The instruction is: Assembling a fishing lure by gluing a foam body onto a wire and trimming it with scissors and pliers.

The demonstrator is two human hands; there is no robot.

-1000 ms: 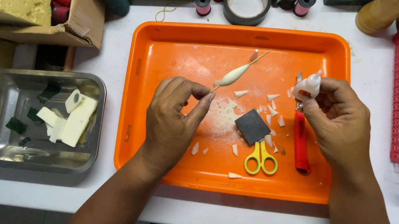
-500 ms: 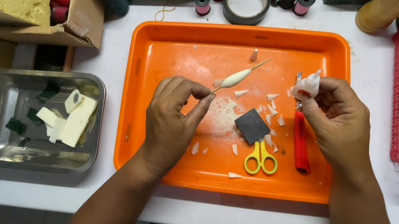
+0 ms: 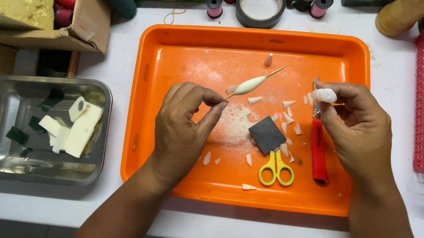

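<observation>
your left hand (image 3: 182, 131) pinches a stick with a white foam float (image 3: 250, 85) over the orange tray (image 3: 190, 45); your right hand (image 3: 358, 130) grips a small white piece (image 3: 325, 95) above the tray's right side.

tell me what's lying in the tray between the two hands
In the head view, between the left hand and the right hand lie a dark square pad, white foam offcuts and yellow-handled scissors on the orange tray.
</observation>
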